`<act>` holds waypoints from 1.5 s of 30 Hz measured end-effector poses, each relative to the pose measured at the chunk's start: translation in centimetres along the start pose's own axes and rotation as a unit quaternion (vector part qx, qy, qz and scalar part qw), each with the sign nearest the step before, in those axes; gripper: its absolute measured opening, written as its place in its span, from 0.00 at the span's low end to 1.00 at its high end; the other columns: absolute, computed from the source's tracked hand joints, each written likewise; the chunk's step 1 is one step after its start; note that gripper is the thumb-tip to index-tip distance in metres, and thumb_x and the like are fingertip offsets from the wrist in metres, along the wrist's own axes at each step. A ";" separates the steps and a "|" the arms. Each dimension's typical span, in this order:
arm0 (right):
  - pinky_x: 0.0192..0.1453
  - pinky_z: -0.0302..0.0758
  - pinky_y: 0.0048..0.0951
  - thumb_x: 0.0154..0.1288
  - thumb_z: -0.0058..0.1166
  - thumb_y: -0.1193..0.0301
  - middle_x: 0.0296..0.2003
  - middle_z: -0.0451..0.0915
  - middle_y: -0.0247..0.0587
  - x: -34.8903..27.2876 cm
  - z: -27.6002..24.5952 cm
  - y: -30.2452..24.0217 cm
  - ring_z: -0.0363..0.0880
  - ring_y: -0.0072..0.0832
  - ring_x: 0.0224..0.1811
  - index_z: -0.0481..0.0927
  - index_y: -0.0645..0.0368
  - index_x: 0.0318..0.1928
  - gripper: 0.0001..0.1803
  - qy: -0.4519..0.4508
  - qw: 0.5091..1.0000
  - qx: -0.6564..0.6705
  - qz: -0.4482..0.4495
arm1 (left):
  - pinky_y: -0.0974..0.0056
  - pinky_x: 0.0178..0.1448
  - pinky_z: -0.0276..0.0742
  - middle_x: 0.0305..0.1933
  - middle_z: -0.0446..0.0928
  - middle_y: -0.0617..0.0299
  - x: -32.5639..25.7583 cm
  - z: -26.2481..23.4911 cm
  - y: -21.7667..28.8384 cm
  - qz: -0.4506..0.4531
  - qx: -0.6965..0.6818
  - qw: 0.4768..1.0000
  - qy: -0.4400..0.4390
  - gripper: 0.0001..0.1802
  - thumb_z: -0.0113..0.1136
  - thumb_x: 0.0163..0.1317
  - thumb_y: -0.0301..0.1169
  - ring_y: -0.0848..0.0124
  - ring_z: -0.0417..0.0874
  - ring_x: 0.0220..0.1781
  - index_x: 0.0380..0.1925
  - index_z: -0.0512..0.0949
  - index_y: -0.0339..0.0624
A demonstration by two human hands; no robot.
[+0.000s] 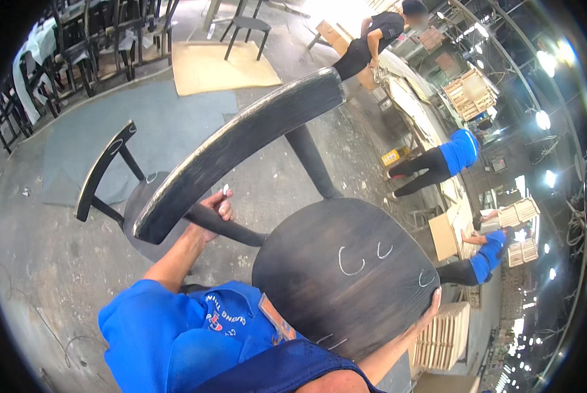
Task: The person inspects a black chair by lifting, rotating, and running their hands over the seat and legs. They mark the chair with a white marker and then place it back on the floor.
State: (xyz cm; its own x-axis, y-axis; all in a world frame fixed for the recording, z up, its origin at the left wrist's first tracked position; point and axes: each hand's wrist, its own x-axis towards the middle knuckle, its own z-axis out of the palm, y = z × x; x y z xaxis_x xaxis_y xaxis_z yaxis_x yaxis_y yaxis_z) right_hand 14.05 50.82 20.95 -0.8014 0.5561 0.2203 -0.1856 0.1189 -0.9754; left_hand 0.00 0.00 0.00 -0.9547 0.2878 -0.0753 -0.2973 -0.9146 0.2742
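A black wooden chair (pixel 346 262) is tilted up close in front of me, with its round seat toward me and its curved backrest (pixel 241 147) reaching to the upper left. White curved chalk marks show on the seat. My right hand (pixel 430 309) grips the seat's right edge, with its fingers partly hidden beneath. Behind one back post of the chair is my left hand (pixel 220 208), pinching a small piece of white chalk (pixel 226 190). The post covers part of that hand.
Another black chair (pixel 97 177) with chalk marks stands at the left. A further chair (pixel 251 25) is on a cardboard sheet (pixel 221 72), with stacked chairs (pixel 77 46) at the upper left. Several people work along a bench at the right, near stacks of wooden parts (pixel 443 337).
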 end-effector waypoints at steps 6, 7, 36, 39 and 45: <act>0.59 0.67 0.31 0.65 0.51 0.58 0.54 0.73 0.42 9.5 -0.6 4.6 0.71 0.29 0.54 0.71 0.66 0.59 0.29 0.093 0.996 -0.018 0.006 | 0.66 0.31 0.66 0.15 0.67 0.69 1.1 2.4 -2.6 0.070 -0.004 0.997 0.010 0.14 0.39 0.72 0.41 0.72 0.71 0.20 0.41 0.72 0.47; 0.60 0.66 0.31 0.64 0.52 0.58 0.54 0.73 0.42 11.1 -0.2 4.8 0.71 0.29 0.54 0.70 0.66 0.59 0.29 0.050 0.999 -0.002 0.016 | 0.66 0.32 0.67 0.15 0.68 0.69 1.1 2.9 -2.9 0.088 -0.003 0.996 0.018 0.14 0.39 0.72 0.41 0.72 0.71 0.21 0.41 0.72 0.47; 0.57 0.68 0.30 0.66 0.50 0.57 0.50 0.74 0.42 46.8 35.7 11.7 0.73 0.29 0.49 0.72 0.66 0.56 0.27 -0.180 0.965 0.191 0.025 | 0.62 0.40 0.76 0.17 0.72 0.66 27.9 4.9 14.2 0.360 0.026 0.932 0.027 0.16 0.41 0.72 0.38 0.67 0.79 0.26 0.40 0.77 0.44; 0.56 0.69 0.29 0.66 0.50 0.57 0.50 0.75 0.42 50.8 41.1 12.3 0.74 0.28 0.47 0.73 0.64 0.54 0.25 -0.189 0.952 0.235 0.048 | 0.61 0.40 0.76 0.17 0.75 0.63 32.1 4.3 16.6 0.368 -0.002 0.930 0.014 0.17 0.38 0.73 0.38 0.65 0.80 0.26 0.41 0.78 0.44; 0.54 0.70 0.28 0.65 0.51 0.59 0.48 0.76 0.41 59.6 55.8 14.2 0.75 0.27 0.48 0.75 0.64 0.52 0.23 -0.191 0.962 0.191 0.044 | 0.64 0.39 0.75 0.17 0.75 0.66 40.7 1.8 22.4 0.427 0.007 0.903 0.043 0.17 0.37 0.73 0.38 0.67 0.79 0.25 0.40 0.76 0.45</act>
State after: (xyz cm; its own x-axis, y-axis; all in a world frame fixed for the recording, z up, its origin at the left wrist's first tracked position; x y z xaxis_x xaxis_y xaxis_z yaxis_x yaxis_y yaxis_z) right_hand -68.05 39.78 20.69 -0.9606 0.1987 0.1945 -0.2440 -0.2668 -0.9324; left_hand -45.46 -8.30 4.76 -0.8339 -0.5436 0.0956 0.5467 -0.7895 0.2791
